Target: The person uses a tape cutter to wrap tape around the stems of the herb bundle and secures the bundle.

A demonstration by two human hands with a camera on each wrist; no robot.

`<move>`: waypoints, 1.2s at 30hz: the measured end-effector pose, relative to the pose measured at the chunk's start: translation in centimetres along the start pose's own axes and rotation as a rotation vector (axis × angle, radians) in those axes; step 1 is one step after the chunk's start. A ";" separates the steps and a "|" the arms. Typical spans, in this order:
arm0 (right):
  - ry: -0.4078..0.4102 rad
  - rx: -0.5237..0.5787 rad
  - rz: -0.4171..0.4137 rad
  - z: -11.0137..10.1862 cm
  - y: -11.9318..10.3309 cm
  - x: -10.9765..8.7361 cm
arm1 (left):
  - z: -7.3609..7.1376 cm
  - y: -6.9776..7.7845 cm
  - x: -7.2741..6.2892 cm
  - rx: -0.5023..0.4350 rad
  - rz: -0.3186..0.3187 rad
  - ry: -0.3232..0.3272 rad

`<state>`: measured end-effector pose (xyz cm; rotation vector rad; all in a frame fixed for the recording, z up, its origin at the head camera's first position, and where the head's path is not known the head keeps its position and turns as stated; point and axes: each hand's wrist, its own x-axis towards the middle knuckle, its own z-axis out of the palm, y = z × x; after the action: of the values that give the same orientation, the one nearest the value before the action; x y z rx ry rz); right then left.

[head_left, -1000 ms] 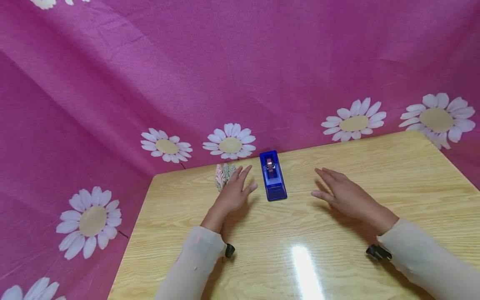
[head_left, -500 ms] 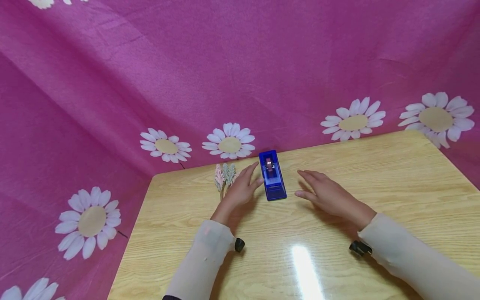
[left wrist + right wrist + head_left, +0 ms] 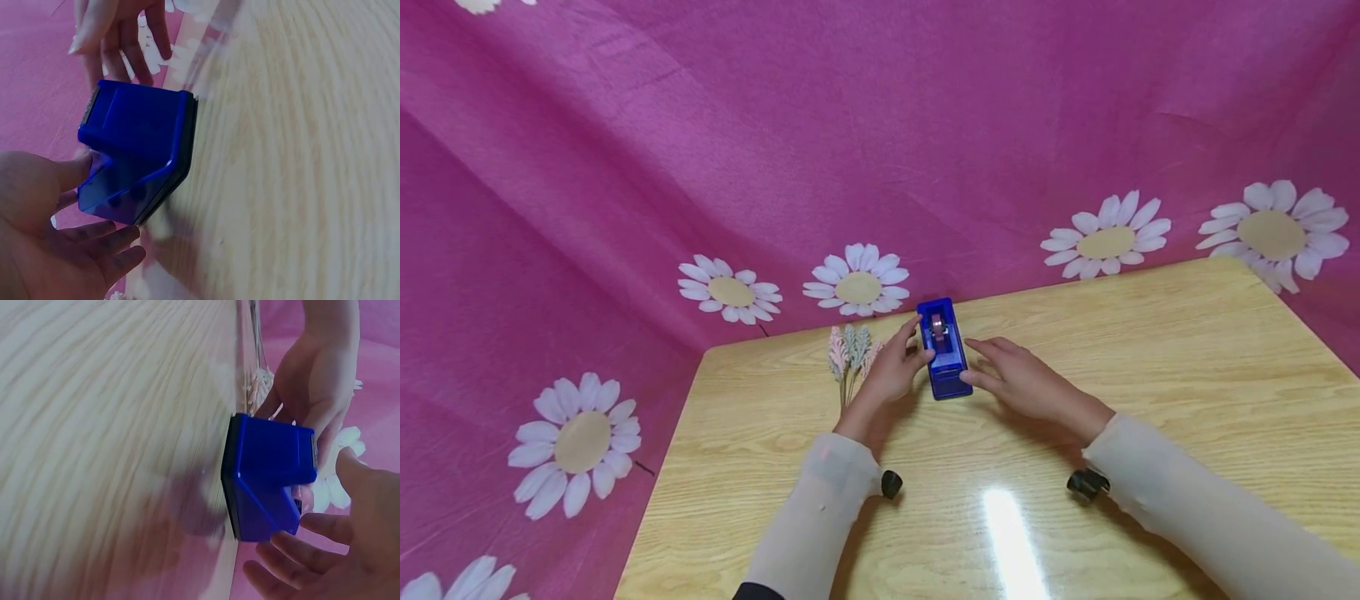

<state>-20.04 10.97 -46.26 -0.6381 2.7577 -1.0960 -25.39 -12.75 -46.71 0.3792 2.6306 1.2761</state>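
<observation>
We locate the elongated blue plastic tape dispenser [image 3: 947, 346] on the pale wood-grain tabletop [image 3: 1157, 358], between the left grip [image 3: 890, 372] and right grip [image 3: 1028, 382]; both are parted, fingers loosely extended, holding nothing; we cannot confirm fingertip contact

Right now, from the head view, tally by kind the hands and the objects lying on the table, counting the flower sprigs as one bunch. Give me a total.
Blue tape dispenser: 1
Flower bunch: 1
Hands, left hand and right hand: 2
Total: 4
</observation>
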 end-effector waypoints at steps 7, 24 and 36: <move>0.010 0.084 0.007 0.8 -1.1 1.1 | 1.0 0.0 0.4 -0.118 0.012 0.057; 0.086 0.400 0.171 2.4 -1.7 4.0 | 2.1 -0.4 -0.1 -0.179 0.054 0.162; 0.076 0.682 0.367 2.6 -2.1 4.6 | 2.4 -0.5 -0.1 -0.193 0.052 0.165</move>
<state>-22.91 6.05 -46.51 -0.0029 2.1815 -1.8204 -24.66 -11.25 -48.55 0.3255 2.6121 1.6269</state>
